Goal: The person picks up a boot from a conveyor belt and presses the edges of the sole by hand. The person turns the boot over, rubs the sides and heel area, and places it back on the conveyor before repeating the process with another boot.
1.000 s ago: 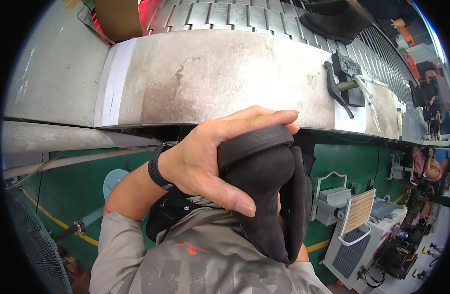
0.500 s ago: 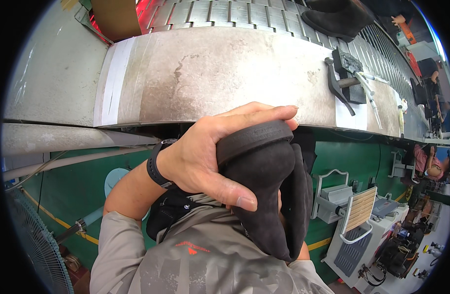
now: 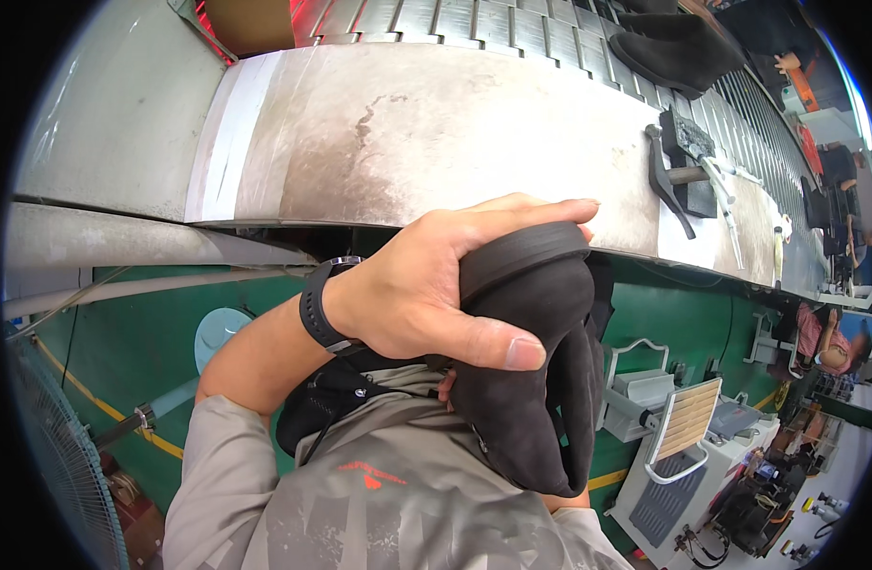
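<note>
A black suede boot [image 3: 512, 408] with a thick dark sole is held up in front of my chest, its sole turned up toward the bench. My left hand [image 3: 436, 290] is closed over the sole end, fingers stretched along the far side of the sole and thumb pressed on the suede. Most of my right hand [image 3: 446, 390] is hidden behind the boot. Only some fingertips show at the boot's left side, and a bit of forearm appears below it, so the hand seems wrapped round the back.
Across the front runs a worn pale bench [image 3: 455, 142], with a slatted metal conveyor [image 3: 436, 21] beyond. A hammer [image 3: 668, 180] lies by a dark block [image 3: 690, 142] at its right. More dark boots [image 3: 678, 57] stand on the conveyor. A fan [image 3: 60, 475] is lower left, a machine [image 3: 683, 494] lower right.
My left hand and the sole end of the boot have moved a little to the right. My view has shifted slightly. My left hand's grip on the boot looks the same.
</note>
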The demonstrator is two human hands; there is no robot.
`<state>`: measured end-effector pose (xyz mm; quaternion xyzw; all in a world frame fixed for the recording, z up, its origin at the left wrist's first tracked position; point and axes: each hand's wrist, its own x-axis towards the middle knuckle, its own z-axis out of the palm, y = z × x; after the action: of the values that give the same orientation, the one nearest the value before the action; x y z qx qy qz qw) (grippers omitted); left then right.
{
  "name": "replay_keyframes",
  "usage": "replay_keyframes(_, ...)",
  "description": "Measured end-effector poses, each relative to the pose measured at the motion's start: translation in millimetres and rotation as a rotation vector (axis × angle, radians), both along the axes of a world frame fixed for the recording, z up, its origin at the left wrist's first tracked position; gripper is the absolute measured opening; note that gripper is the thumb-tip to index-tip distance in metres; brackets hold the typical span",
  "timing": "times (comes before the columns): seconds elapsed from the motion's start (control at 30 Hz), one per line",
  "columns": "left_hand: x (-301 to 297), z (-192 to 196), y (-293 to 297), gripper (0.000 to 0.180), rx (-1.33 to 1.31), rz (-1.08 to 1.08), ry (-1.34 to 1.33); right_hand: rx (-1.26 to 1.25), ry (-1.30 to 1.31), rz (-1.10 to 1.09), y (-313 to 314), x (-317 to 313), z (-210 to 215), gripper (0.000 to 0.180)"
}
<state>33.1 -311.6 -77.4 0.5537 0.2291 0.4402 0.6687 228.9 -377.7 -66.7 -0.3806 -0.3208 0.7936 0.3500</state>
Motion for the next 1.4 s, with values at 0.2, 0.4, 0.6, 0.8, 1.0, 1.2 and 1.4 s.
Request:
replay_keyframes(0.2,1,-3,3,0.107,0.004,0.006,0.057,-0.018,-0.045,0.016,-3,-1,-8,0.066)
replay_keyframes(0.4,0,-4,5,0.1,0.145,0.068,0.138,-0.029,-0.096,0.017,-6,1,-14,0.065)
replay_keyframes(0.6,2,12,-1,0.085,0.2,0.283,0.289,-0.009,-0.2,0.02,-6,7,-13,0.065)
replay_keyframes(0.8,-6,35,13,0.064,0.646,0.225,0.826,-0.106,-0.319,0.071,-14,23,-24,0.062)
replay_keyframes(1.0,1,20,16,0.087,0.284,0.284,0.359,-0.355,0.31,0.069,-19,36,-66,0.048)
replay_keyframes(1.2,4,15,11,0.065,0.304,0.302,0.404,-0.435,0.225,-0.018,-23,29,-64,0.048)
replay_keyframes(1.4,5,6,22,0.059,0.123,0.181,0.296,-0.55,0.181,-0.025,-28,27,-76,0.072)
